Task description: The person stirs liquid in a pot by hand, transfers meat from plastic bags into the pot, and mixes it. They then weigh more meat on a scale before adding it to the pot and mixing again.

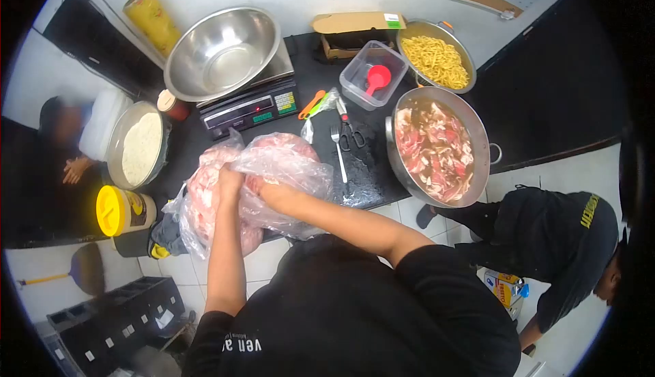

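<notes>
Two clear plastic bags of pale pink raw meat lie side by side at the front edge of the black table. My left hand (230, 180) is closed on the plastic at the top of the left bag (205, 186). Just beside it, my right hand (271, 194) reaches in at the opening of the right bag (290, 155); its fingers are hidden by plastic and meat. Behind the bags is a black digital scale (249, 109) with a large steel bowl (225, 53) on top. A fork (339, 155) and scissors (349, 131) lie to the right.
A pot of sliced meat in liquid (435, 148), a pot of yellow fries (437, 56) and a plastic tub with a red scoop (373, 75) stand right. Flour bowl (140, 145) and yellow-lidded bucket (125, 211) are left. One person (552, 240) bends at right; another (75, 138) is left.
</notes>
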The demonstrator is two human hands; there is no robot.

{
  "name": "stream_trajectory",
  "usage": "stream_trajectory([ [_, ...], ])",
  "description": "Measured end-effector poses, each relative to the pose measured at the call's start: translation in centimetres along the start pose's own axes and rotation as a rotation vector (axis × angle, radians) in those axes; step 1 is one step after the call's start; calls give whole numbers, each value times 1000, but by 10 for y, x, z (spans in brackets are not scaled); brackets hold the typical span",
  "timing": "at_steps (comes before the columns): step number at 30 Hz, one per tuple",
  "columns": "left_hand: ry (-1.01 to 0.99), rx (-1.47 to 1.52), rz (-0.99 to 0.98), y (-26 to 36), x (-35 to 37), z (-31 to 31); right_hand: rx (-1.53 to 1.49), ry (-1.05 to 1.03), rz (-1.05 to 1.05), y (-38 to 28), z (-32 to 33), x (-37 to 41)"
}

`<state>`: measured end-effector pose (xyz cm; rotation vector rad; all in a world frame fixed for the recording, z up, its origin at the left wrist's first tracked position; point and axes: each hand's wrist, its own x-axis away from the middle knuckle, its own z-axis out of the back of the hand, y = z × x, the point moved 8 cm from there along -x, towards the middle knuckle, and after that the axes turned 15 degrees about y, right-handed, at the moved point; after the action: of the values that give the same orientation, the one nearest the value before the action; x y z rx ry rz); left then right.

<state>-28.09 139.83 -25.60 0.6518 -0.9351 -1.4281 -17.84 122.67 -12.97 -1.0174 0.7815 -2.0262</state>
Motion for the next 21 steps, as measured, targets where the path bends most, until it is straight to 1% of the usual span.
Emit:
stream_trajectory([
  [1, 4, 129, 33, -5, -2, -5, -2, -16, 5, 15, -3, -4],
  [2, 19, 122, 41, -11, -6, -9, 122, -16, 175, 27, -15, -14],
  [3, 30, 151, 8, -14, -9, -12, 243, -15, 347, 32, -25, -18],
  [4, 40, 175, -22, -17, -7, -12, 236, -37, 355, 42, -31, -15],
  [5, 85, 202, -33, -4, 4, -6, 174, 42, 350, 49, -26, -13],
  [6, 61, 192, -24, 9, 14, -2, 114, 127, 341, 56, -19, -12],
  [7, 31, 184, -16, 21, 22, 1, 110, 121, 342, 61, -19, -6],
  [8, 31, 181, -16, 28, 28, 3, 142, 180, 374, 62, -13, 1],
  [9, 30, 266, -2, 34, 34, 5, 174, 244, 402, 64, -5, 6],
  [10, 26, 351, 14, 41, 40, 5, 172, 248, 396, 66, 2, 7],
  [12, -7, 366, 44, 52, 55, 6, 191, 134, 424, 70, 6, 9],
  [14, -30, 380, 75, 68, 71, 11, 149, 153, 459, 80, 15, 11],
  [16, -108, 370, 131, 86, 91, 11, 107, 170, 502, 91, 20, 12],
  [17, -104, 368, 127, 93, 97, 13, 72, 171, 518, 97, 21, 12],
  [19, -134, 502, 178, 106, 113, 12, 32, 175, 537, 106, 25, 11],
  [21, -126, 512, 204, 138, 137, 22, 30, 179, 591, 109, 30, 12],
])
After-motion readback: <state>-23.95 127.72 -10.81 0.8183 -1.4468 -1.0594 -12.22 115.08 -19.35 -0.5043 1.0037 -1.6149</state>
